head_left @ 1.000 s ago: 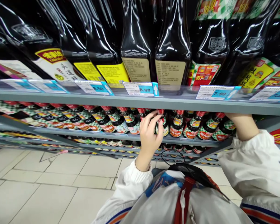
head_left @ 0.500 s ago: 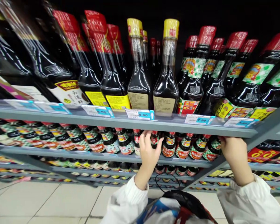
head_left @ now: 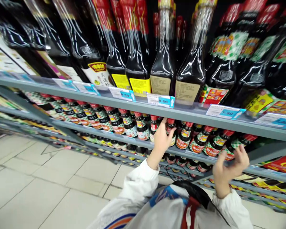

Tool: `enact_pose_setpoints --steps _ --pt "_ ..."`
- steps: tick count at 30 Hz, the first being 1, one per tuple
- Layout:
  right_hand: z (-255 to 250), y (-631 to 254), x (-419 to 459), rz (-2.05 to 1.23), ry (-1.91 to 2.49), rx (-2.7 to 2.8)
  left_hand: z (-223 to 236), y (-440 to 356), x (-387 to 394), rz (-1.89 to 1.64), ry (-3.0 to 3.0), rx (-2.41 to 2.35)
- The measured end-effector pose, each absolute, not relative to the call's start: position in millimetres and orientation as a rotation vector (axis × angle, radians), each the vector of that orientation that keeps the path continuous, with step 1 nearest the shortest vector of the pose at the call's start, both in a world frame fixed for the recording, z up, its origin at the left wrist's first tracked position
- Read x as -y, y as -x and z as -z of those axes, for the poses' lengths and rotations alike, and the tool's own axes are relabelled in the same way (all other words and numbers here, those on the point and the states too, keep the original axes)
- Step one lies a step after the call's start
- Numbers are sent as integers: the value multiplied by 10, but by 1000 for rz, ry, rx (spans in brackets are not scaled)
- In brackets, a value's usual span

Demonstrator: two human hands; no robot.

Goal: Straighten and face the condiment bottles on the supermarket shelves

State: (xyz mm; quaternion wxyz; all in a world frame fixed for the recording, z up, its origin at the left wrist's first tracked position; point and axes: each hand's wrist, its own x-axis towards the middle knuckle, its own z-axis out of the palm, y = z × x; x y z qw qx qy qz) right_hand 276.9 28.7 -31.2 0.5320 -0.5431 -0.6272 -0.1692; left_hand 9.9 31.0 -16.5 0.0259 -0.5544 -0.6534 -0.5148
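Note:
My left hand [head_left: 162,141] reaches up to the second shelf and curls its fingers round a small dark sauce bottle [head_left: 171,132] with a red cap. A row of similar small bottles [head_left: 124,122] fills that shelf on both sides. My right hand [head_left: 228,167] hangs in front of the shelf edge, off the bottles, fingers loosely spread and holding nothing. The nearest small bottles to it [head_left: 216,144] have green checked labels.
Tall dark sauce bottles [head_left: 163,68] stand on the grey upper shelf [head_left: 193,116] with price tags [head_left: 160,100] along its lip. Lower shelves [head_left: 102,144] hold more goods. Pale floor tiles [head_left: 38,184] lie at the left. A black strap hangs on my white jacket [head_left: 171,206].
My right hand has come out from the shelf and dropped lower, open. The left hand stays on the small bottle. The view swung up, then back down and to the right.

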Motion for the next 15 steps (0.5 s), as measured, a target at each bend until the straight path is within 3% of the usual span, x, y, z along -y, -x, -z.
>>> enact_pose_setpoints --steps 7,15 --pt "982 -2649 -488 214 1211 1576 79 -76 -248 1293 1726 2273" --pt "1070 -2697 -540 131 1135 1567 -77 -49 -222 1055 1760 2355"
